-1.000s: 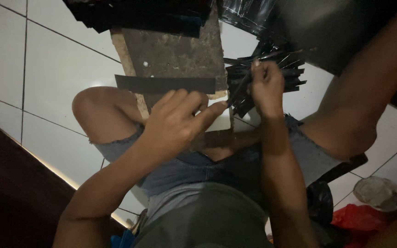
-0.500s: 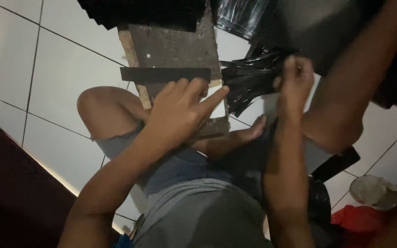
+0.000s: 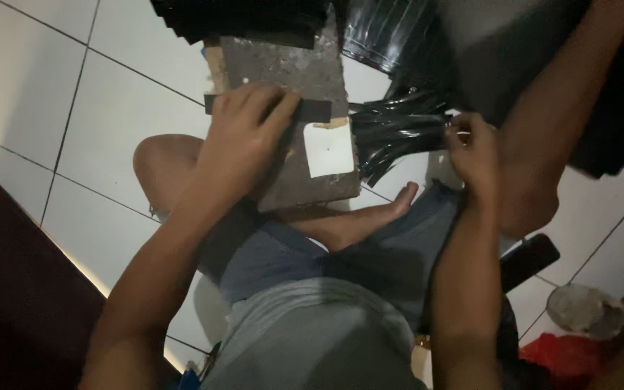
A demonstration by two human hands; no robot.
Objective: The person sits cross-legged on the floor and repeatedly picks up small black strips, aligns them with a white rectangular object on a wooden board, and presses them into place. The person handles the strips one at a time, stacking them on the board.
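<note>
Here, nearest of all, grey cloth shorts, just below the rough grey flat board. Under the board's near edge, a bare foot, toes pointing right. On the board's near right corner, a small white square patch.

Across the middle of the board, a long thin dark strip, lying flat. Long way running left to right, from the board's left edge almost to its right edge; ends pointing sideways, not toward the body. On top of it, the left hand, fingers laid out flat and pressing down, hiding most of the strip.

Just right of the board, the right hand, closed in a pinch on a bunch of shiny black strips. Bunch fanned out to the left, tips at the board's right edge; touching it or not, cannot tell.

Probably best to push straight down with the flat hand, so no sliding or twisting of the strip. Best also to grip the bunch tight and keep its loose tips off the board.

Past the board's far edge, a dark heap of black strips. All around the board, white floor tiles.
</note>
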